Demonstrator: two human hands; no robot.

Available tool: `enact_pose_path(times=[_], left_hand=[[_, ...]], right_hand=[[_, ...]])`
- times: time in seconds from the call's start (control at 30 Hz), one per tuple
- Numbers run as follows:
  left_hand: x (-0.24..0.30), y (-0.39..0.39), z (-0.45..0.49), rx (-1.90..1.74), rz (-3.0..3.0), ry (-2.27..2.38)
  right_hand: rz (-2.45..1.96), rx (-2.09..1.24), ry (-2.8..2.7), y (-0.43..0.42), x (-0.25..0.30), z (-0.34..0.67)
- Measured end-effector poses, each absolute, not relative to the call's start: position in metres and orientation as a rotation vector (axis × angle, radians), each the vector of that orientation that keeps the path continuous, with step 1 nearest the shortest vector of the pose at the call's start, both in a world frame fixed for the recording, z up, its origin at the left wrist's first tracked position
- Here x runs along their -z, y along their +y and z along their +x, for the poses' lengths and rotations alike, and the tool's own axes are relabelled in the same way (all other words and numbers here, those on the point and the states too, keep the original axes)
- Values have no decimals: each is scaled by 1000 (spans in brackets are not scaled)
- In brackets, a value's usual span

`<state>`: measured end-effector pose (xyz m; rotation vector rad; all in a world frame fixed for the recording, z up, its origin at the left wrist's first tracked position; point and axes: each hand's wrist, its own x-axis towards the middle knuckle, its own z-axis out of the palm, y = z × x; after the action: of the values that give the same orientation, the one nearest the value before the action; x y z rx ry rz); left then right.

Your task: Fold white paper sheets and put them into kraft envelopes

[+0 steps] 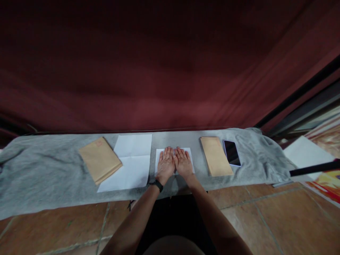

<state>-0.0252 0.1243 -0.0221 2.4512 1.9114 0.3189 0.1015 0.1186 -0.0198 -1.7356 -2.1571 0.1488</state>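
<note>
My left hand (165,164) and my right hand (183,163) lie flat side by side, fingers stretched out, pressing on a small folded white paper (190,156) on the grey cloth (47,170). A black band sits on my left wrist. To the left lies a larger creased white sheet (131,161), with a stack of brown envelopes (99,159) overlapping its left edge. To the right lies a second stack of brown envelopes (215,156).
A dark phone (232,152) lies face up right of the right-hand envelopes. A dark red curtain (159,71) hangs behind the cloth. Terracotta floor tiles (278,219) are in front. White paper (305,152) and a black bar (313,168) are at the far right.
</note>
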Motion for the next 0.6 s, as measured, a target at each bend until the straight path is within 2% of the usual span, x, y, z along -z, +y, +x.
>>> enact_pose_path(times=[0.6], left_hand=[[16,117,-39,-332,2297,2130]], right_hand=[[-1877,139,-2011,106,32,127]])
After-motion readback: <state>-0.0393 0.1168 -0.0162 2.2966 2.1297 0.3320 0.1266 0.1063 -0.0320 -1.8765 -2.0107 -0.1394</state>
